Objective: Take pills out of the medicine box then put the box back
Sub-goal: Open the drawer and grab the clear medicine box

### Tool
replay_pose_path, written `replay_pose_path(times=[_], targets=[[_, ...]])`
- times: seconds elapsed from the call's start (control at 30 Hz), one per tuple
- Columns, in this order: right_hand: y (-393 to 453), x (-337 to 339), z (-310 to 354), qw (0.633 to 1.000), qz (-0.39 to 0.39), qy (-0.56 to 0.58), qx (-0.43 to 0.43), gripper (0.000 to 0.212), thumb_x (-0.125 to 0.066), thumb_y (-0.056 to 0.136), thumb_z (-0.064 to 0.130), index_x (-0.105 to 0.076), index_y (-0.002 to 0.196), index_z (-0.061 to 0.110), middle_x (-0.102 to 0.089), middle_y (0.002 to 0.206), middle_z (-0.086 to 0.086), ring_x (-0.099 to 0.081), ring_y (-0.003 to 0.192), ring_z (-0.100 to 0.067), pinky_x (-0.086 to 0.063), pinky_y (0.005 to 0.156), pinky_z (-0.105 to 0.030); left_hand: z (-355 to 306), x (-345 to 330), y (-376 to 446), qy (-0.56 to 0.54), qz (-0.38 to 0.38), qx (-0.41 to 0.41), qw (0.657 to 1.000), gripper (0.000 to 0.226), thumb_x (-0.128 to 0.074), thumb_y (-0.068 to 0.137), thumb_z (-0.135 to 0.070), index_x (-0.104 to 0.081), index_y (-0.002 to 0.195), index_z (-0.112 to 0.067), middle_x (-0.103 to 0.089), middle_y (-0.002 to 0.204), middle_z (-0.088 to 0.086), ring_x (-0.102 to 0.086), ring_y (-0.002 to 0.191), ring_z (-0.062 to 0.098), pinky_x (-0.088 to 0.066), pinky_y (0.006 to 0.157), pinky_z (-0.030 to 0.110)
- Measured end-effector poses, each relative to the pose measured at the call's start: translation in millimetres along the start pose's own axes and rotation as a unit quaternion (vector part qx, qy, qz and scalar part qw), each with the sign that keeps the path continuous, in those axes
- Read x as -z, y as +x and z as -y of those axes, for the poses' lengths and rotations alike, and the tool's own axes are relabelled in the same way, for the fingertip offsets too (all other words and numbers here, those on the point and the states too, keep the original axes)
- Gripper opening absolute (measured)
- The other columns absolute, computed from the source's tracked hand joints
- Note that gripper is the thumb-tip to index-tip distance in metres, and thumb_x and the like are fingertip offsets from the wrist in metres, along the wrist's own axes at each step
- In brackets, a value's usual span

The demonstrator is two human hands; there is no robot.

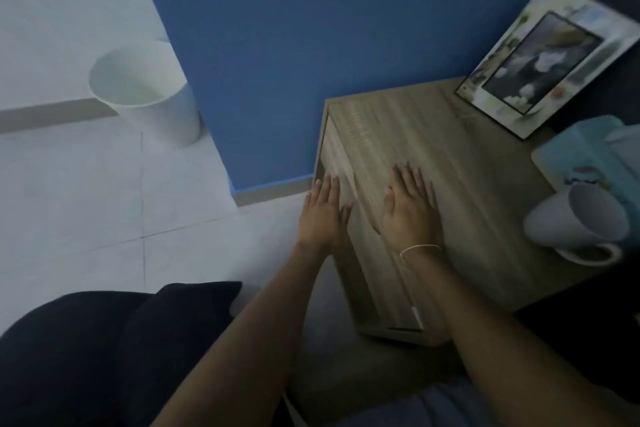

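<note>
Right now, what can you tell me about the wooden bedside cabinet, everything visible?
The wooden bedside cabinet looks like light wood-grain laminate, box-shaped, set in the corner against the blue wall. Its front face shows a small white handle low down and looks shut. The right hand lies flat, fingers spread, on the top near the front edge; the left hand is open at the front left corner. On top stand a framed picture, a white mug tipped on its side and a teal item. No medicine box shows.

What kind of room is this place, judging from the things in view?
Probably a bedroom at home: a small wooden bedside cabinet against a blue wall, bearing a framed picture and a white mug, with a white waste bin on the tiled floor.
</note>
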State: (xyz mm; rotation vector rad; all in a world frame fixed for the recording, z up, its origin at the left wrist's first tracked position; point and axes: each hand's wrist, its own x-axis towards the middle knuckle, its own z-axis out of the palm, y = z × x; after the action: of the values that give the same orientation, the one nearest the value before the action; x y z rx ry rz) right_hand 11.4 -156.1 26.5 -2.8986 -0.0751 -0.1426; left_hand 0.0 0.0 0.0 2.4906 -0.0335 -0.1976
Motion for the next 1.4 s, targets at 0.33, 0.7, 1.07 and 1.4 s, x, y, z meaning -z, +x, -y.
replay_pose_path(times=[0.33,0.7,1.07,1.4], targets=[[0.9,0.5,-0.4,1.000,-0.015,-0.014,-0.001,0.056,-0.014,0.096,0.036,-0.031,0.146,0.016,-0.033,0.154,-0.007,-0.021,0.145,-0.023,-0.017,0.119,-0.046,-1.4,-17.6,29.4,-0.076,0.041,0.027,0.996,0.080,-0.042,0.093,-0.050,0.003,0.151,-0.015,0.002,0.162,0.006,0.005,0.149,0.025,-0.006,0.122,0.044],[0.8,1.6,1.2,1.000,-0.012,-0.002,-0.009,0.057,-0.014,0.095,0.037,-0.032,0.146,0.017,-0.033,0.154,-0.006,-0.020,0.146,-0.021,-0.016,0.119,-0.045,3.3,-16.2,28.2,-0.101,0.061,0.019,0.993,0.091,-0.037,0.086,-0.063,0.012,0.149,-0.021,0.010,0.161,0.005,0.013,0.147,0.030,-0.002,0.122,0.048],[0.8,2.2,1.4,1.000,-0.019,0.010,-0.009,0.058,-0.016,0.094,0.036,-0.036,0.144,0.015,-0.036,0.152,-0.008,-0.025,0.144,-0.024,-0.017,0.119,-0.044,26.1,25.5,1.2,0.045,0.000,-0.040,0.998,0.081,-0.045,0.094,-0.041,0.012,0.150,-0.023,0.017,0.159,0.008,0.015,0.146,0.031,-0.003,0.119,0.045],[0.0,2.9,0.3,1.000,-0.021,0.012,-0.003,0.055,-0.021,0.094,0.032,-0.039,0.143,0.014,-0.037,0.151,-0.009,-0.026,0.144,-0.025,-0.019,0.118,-0.046,51.6,61.2,-15.8,0.210,0.020,-0.067,0.975,0.061,-0.024,0.101,-0.032,0.008,0.150,-0.017,0.012,0.160,0.002,0.013,0.147,0.019,0.005,0.117,0.036]])
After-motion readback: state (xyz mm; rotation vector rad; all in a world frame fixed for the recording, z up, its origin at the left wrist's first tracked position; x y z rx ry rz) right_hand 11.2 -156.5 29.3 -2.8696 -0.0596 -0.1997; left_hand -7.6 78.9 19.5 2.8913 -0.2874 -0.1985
